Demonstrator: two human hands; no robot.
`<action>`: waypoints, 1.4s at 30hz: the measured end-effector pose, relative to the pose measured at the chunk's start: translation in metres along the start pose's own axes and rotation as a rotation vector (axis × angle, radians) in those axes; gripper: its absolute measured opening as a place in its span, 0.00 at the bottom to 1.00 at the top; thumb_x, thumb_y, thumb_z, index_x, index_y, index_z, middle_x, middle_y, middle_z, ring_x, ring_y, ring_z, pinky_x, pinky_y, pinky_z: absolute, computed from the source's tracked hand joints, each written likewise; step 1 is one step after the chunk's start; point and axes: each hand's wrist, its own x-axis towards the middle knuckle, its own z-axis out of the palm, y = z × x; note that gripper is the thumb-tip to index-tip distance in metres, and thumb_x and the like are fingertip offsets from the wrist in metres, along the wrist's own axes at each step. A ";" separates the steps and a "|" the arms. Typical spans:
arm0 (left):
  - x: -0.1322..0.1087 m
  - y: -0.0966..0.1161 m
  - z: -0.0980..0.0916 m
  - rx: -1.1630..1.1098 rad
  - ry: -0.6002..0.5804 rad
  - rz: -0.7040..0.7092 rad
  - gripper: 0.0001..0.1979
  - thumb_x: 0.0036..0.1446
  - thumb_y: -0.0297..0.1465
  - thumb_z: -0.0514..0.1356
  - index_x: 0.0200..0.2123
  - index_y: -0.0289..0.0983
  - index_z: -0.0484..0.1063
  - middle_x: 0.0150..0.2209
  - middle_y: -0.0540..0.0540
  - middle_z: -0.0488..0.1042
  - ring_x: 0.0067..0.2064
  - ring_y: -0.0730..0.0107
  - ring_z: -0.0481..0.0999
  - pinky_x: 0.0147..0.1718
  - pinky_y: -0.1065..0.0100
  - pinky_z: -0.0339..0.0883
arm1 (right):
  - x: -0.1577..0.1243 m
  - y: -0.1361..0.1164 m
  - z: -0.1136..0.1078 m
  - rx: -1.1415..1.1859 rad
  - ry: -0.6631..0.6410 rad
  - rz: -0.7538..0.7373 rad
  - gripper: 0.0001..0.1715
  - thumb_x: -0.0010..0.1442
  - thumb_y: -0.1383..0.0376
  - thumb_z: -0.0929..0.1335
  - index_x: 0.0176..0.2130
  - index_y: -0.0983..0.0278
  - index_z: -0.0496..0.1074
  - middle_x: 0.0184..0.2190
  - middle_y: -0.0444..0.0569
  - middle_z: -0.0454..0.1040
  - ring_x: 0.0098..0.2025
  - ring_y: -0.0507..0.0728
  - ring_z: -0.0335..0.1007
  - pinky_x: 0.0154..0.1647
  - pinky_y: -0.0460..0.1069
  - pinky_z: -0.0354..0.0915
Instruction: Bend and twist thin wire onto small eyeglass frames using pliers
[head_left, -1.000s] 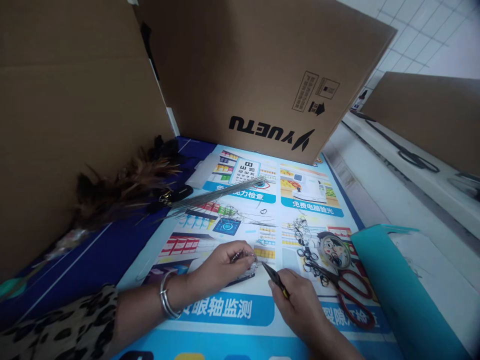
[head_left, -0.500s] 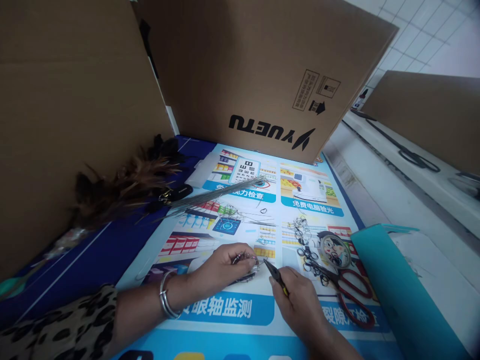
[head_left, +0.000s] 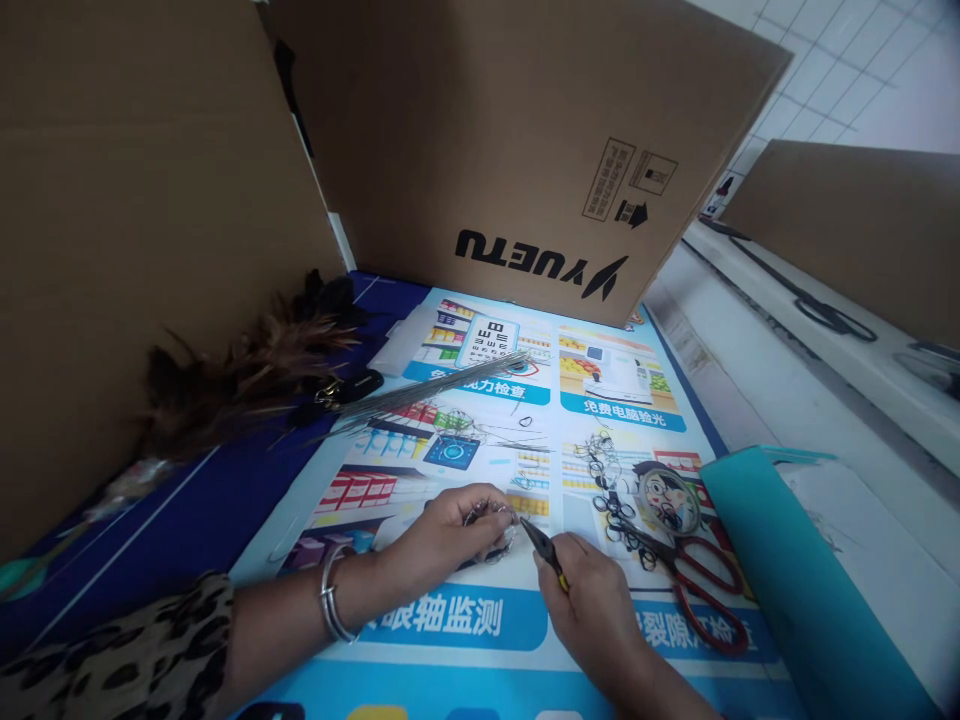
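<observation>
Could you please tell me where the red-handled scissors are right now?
The red-handled scissors lie on the printed poster at lower right of the head view, between the right hand and the teal folder.

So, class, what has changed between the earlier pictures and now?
The right hand has edged the pliers leftward, bringing their tips up to the wire piece pinched in the left hand. Both grips are unchanged; scissors, wire bundle and feather duster stayed put.
</observation>
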 end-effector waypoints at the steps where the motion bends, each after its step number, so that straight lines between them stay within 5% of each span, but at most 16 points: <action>1: 0.000 0.000 0.000 0.001 0.004 0.003 0.11 0.55 0.37 0.55 0.32 0.33 0.67 0.23 0.51 0.67 0.22 0.79 0.62 0.22 0.74 0.57 | 0.000 0.000 0.000 0.001 0.002 -0.002 0.09 0.59 0.66 0.58 0.30 0.64 0.63 0.27 0.46 0.67 0.28 0.52 0.61 0.25 0.44 0.50; 9: -0.001 0.004 -0.002 0.193 0.001 0.114 0.09 0.54 0.34 0.55 0.32 0.34 0.69 0.26 0.50 0.69 0.26 0.77 0.64 0.26 0.74 0.59 | 0.000 0.003 -0.003 0.103 -0.040 0.005 0.12 0.60 0.62 0.57 0.26 0.63 0.57 0.24 0.44 0.65 0.26 0.51 0.60 0.23 0.43 0.48; 24: 0.002 0.005 -0.003 0.094 -0.051 -0.001 0.08 0.51 0.31 0.57 0.33 0.32 0.69 0.25 0.50 0.68 0.24 0.78 0.63 0.24 0.75 0.57 | -0.002 0.004 -0.003 0.138 -0.057 0.009 0.13 0.60 0.61 0.58 0.26 0.63 0.56 0.25 0.44 0.64 0.26 0.51 0.59 0.24 0.43 0.47; 42: 0.002 -0.002 -0.005 0.173 -0.107 0.086 0.04 0.52 0.28 0.55 0.30 0.32 0.67 0.23 0.53 0.63 0.23 0.80 0.58 0.21 0.77 0.53 | -0.001 0.004 -0.002 0.146 -0.058 -0.036 0.11 0.60 0.63 0.58 0.27 0.63 0.57 0.26 0.44 0.64 0.28 0.51 0.59 0.25 0.43 0.49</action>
